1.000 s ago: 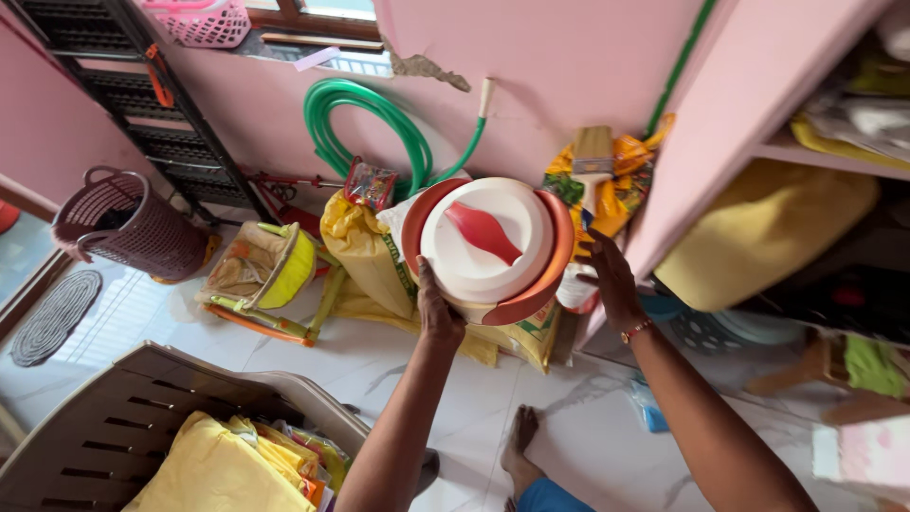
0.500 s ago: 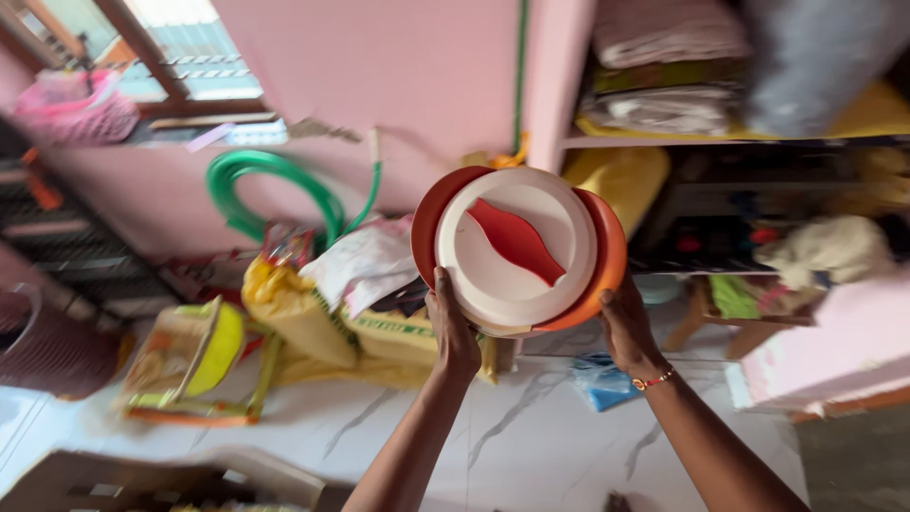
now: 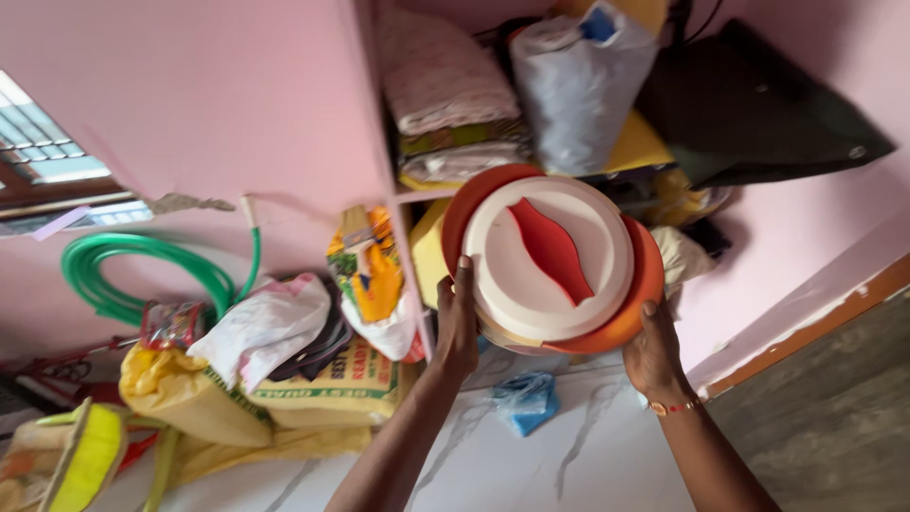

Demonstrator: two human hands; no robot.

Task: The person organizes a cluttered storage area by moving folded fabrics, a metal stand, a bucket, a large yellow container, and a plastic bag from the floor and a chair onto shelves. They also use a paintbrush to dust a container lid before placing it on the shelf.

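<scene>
In front of the crammed shelf (image 3: pixel 607 156), both hands, left hand (image 3: pixel 456 322) and right hand (image 3: pixel 652 353), clasp the orange container (image 3: pixel 555 261) at its rim; it wants keeping level.

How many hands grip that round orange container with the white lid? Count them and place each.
2. The left hand grips the round orange container with the white lid at its left edge; the right hand supports its lower right rim.

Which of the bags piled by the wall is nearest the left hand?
The white bag with the orange-yellow print, hanging just beside the left hand; the plain white bag and yellow sack lie farther left.
</scene>
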